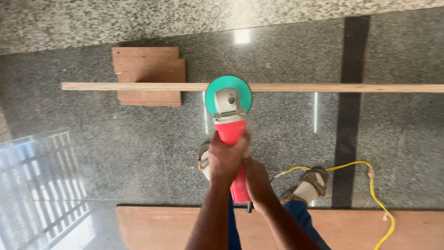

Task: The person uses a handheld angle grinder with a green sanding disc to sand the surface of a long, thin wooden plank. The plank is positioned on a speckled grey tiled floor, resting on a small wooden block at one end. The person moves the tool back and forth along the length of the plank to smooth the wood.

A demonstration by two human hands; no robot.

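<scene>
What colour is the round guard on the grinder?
Green. The guard on the red grinder shows best in the head view.

Both hands grip a red angle grinder over a long wooden strip on a polished stone floor.

The left hand [225, 159] wraps the front of the angle grinder [231, 134]; the right hand [257, 181] holds its rear handle. The green disc guard [217, 90] overlaps the wooden strip [351, 87], which runs across the frame and rests on stacked plywood pieces [148, 69]. A yellow cable [370, 185] trails across the floor [115, 148] to the right, near a sandalled foot [307, 184]. A plywood sheet [157, 227] lies along the bottom edge.
</scene>
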